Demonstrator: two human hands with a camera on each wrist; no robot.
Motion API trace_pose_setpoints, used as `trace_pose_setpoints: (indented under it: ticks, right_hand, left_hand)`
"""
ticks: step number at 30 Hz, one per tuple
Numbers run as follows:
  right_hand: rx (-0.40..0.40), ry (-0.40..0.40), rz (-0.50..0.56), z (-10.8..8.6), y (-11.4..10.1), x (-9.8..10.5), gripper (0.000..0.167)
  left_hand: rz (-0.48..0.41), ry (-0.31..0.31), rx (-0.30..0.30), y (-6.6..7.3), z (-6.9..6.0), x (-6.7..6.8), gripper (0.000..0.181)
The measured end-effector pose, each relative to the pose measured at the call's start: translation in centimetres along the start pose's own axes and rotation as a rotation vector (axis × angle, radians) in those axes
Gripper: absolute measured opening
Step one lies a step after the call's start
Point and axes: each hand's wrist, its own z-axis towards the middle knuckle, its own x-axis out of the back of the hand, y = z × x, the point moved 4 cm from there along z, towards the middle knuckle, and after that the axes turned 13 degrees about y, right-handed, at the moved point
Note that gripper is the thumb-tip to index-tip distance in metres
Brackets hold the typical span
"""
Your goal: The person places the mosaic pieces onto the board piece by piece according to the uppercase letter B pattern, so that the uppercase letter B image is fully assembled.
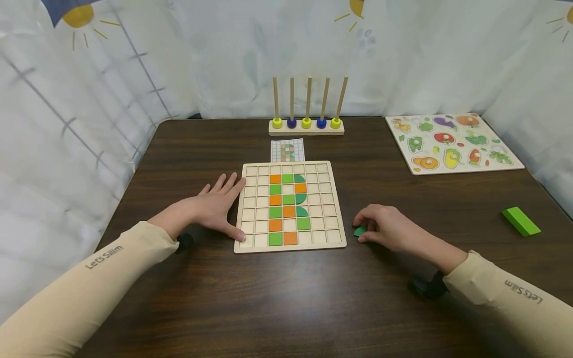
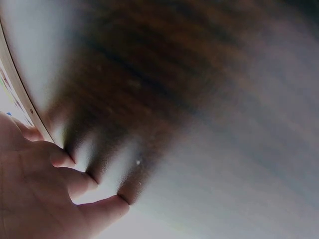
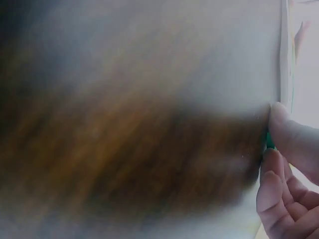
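A wooden grid board [image 1: 262, 226] lies mid-table, with orange and green squares and dark green quarter-round tiles set in its cells. My left hand [image 1: 217, 206] is spread along the board's left edge, thumb and fingertips touching the frame; its straight fingers [image 2: 104, 214] also show in the left wrist view. To the right of the board, apart from it, my right hand [image 1: 385, 227] pinches a small dark green tile [image 1: 359, 231] between thumb and fingers, low over the table. In the right wrist view only a sliver of the green tile [image 3: 269, 141] shows; its full shape is hidden.
A printed pattern card [image 1: 287, 150] touches the board's far edge. Behind it stands a peg stacker [image 1: 306, 130] with yellow and blue rings. A vegetable puzzle board [image 1: 429, 144] lies at the far right, and a light green block [image 1: 521, 221] nearer the right edge.
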Motion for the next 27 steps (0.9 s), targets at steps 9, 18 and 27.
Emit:
trace_pose_setpoints:
  ticks: [9, 18, 27]
  right_hand:
    - [0.043, 0.010, -0.021, -0.2, 0.1, 0.3, 0.017]
    - [-0.123, 0.055, 0.181, 0.6, -0.3, 0.1, 0.009]
    - [-0.265, -0.043, 0.484, 2.7, -2.1, -2.1, 0.024]
  left_hand:
    - [0.007, -0.003, 0.000, -0.1, 0.0, -0.1, 0.145]
    - [0.009, -0.002, -0.001, -0.3, 0.0, -0.1, 0.145]
    - [-0.003, -0.003, -0.004, -0.2, 0.1, -0.2, 0.145]
